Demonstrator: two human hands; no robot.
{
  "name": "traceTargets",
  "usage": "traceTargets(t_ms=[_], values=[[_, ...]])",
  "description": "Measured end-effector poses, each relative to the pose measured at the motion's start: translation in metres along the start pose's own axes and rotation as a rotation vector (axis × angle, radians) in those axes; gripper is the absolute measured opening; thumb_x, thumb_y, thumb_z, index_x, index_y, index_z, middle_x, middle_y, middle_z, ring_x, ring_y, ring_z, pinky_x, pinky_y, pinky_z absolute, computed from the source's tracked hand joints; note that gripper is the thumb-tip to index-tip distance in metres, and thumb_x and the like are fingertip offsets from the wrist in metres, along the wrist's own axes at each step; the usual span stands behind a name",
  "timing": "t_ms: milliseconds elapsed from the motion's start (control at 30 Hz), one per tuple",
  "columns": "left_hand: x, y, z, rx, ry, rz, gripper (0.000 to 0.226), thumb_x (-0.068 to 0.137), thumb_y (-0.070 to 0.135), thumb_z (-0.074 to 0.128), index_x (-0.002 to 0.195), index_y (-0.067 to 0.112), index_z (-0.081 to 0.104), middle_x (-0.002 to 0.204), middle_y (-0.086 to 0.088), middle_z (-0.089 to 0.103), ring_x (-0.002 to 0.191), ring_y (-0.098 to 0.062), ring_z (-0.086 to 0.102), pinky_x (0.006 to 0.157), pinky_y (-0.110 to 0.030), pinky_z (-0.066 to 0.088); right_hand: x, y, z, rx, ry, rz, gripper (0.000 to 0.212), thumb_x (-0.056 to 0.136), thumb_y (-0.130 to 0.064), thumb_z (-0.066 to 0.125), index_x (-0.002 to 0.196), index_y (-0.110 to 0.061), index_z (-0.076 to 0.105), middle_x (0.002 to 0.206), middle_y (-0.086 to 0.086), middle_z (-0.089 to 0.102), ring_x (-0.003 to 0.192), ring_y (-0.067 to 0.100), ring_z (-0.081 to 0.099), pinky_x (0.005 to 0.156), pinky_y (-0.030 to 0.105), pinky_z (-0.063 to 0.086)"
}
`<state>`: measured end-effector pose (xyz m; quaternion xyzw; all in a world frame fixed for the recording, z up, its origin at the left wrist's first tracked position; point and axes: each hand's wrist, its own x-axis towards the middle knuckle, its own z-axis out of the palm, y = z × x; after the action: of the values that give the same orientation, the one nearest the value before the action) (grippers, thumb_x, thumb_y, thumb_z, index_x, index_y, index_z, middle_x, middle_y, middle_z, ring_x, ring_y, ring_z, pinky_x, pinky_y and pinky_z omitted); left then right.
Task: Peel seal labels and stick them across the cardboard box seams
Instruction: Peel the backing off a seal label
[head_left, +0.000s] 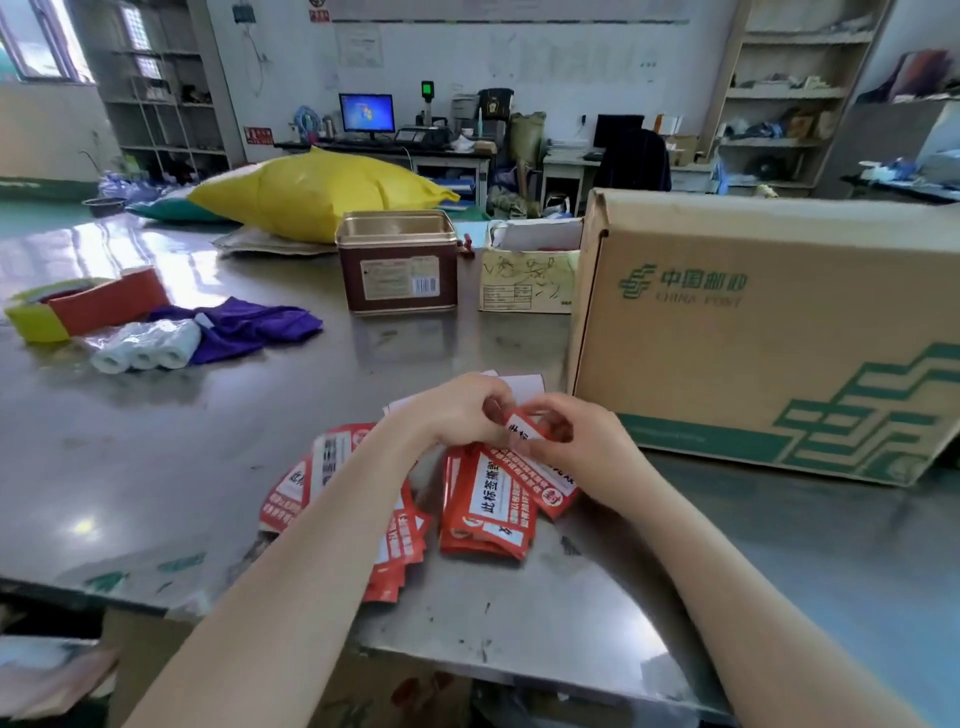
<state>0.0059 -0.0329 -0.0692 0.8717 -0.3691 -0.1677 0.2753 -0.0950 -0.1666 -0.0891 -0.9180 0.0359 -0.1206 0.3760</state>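
A large cardboard box (769, 332) with green postal print stands on the metal table (156, 467) at the right. Red and white seal labels (488, 506) lie in loose piles on the table in front of me. My left hand (457, 410) and my right hand (576, 441) meet just above the piles, left of the box's lower corner. Both pinch one red seal label (521, 431) between fingertips and thumbs. White backing sheets (524, 385) show behind my hands.
A brown tin (397, 262) and a small open carton (527, 273) stand behind the labels. Purple cloth (244, 325), plastic bag rolls (145, 345) and a red-yellow box (83, 306) lie at the left. A yellow sack (311, 192) rests further back.
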Motion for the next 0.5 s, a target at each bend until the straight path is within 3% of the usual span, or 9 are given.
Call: traceTargets(t_ms=[133, 267, 400, 500], values=[[-0.001, 0.002, 0.002, -0.349, 0.256, 0.068, 0.007, 0.085, 0.013, 0.067, 0.084, 0.015, 0.061, 0.081, 0.000, 0.066, 0.074, -0.012, 0.064, 0.063, -0.019, 0.050, 0.005, 0.007, -0.001, 0.200, 0.137, 0.000, 0.020, 0.083, -0.023, 0.066, 0.103, -0.023, 0.062, 0.093, -0.004, 0.069, 0.082, 0.011, 0.066, 0.072, 0.028, 0.056], [-0.005, -0.005, -0.001, -0.558, 0.434, 0.006, 0.005, 0.089, 0.017, 0.062, 0.089, 0.012, 0.062, 0.082, -0.003, 0.070, 0.068, -0.009, 0.065, 0.056, -0.016, 0.047, 0.003, 0.000, -0.007, 0.425, 0.155, 0.023, 0.029, 0.084, -0.020, 0.066, 0.110, -0.024, 0.055, 0.094, -0.003, 0.068, 0.075, 0.009, 0.069, 0.061, 0.021, 0.057], [-0.010, -0.003, -0.002, -0.657, 0.290, -0.046, 0.017, 0.092, 0.021, 0.056, 0.096, 0.006, 0.064, 0.089, -0.006, 0.071, 0.076, -0.011, 0.067, 0.066, -0.022, 0.051, -0.005, -0.003, -0.016, 0.402, 0.218, -0.010, 0.022, 0.088, -0.018, 0.061, 0.108, -0.024, 0.054, 0.096, -0.005, 0.064, 0.077, 0.008, 0.067, 0.059, 0.018, 0.056], [-0.013, -0.001, -0.004, -0.697, 0.198, -0.045, 0.019, 0.093, 0.019, 0.056, 0.098, 0.004, 0.065, 0.088, -0.005, 0.073, 0.076, -0.011, 0.068, 0.063, -0.019, 0.050, -0.008, -0.001, -0.019, 0.308, 0.265, -0.023, 0.015, 0.089, -0.014, 0.058, 0.101, -0.023, 0.057, 0.093, -0.008, 0.063, 0.078, 0.006, 0.064, 0.056, 0.014, 0.053]])
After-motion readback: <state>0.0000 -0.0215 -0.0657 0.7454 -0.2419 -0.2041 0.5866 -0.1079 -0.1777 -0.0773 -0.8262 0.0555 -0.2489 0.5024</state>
